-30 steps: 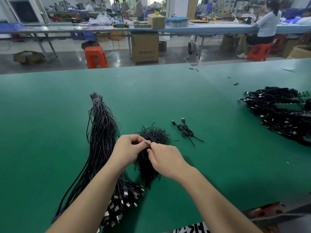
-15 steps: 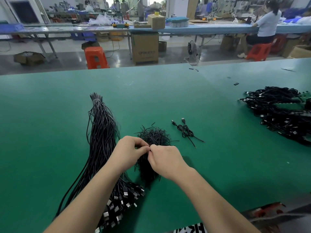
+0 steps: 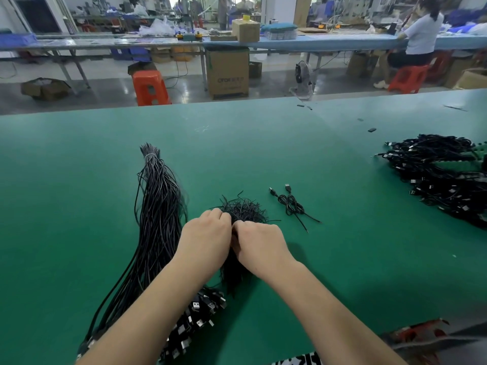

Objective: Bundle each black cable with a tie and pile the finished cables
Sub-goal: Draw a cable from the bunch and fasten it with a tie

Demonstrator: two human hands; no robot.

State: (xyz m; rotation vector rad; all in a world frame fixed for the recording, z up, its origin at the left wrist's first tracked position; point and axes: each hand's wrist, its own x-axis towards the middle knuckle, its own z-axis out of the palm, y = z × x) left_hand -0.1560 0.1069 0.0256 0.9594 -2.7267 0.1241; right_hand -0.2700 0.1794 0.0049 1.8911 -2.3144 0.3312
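On the wide green bench both hands are together over the loose heap of short black wire ties, which lies near the middle of the bench. The left hand and the right hand touch each other at the fingertips, with fingers curled inward; something thin and dark is between them, but it is too hidden to tell what the grip of each hand holds. To the left of the hands lies a long thick bunch of black cables, bound at its far end with a pale tie, and its USB plugs are at the near end, under the left forearm. Just right of the ties is one small coiled black cable with two plugs pointing far. At the far right edge lies a big pile of bundled black cables, well apart from the hands
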